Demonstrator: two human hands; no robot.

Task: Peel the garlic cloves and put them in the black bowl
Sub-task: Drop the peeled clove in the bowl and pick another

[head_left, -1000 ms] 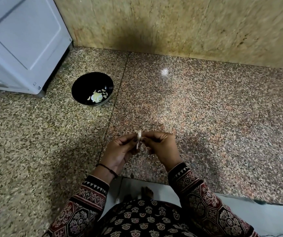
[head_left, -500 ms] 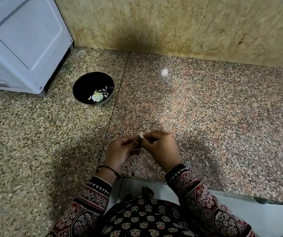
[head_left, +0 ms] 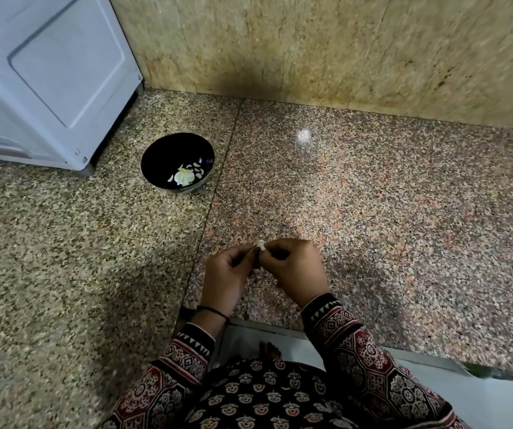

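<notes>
Your fingertips (head_left: 275, 248) pinched a small garlic clove (head_left: 261, 244) from both sides, the other fingers curled in. Your left hand (head_left: 227, 274) and right hand (head_left: 295, 270) met at the clove, over the speckled granite counter (head_left: 373, 212), nearer you than the black bowl (head_left: 168, 150) and to its right. The bowl held pale garlic pieces (head_left: 184, 177). A white appliance (head_left: 48, 72) stood just left of the bowl.

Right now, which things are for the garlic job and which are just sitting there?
For the job: garlic clove, pinched between left hand and right hand; black bowl holding garlic pieces.
Just there: white appliance; stone wall.
</notes>
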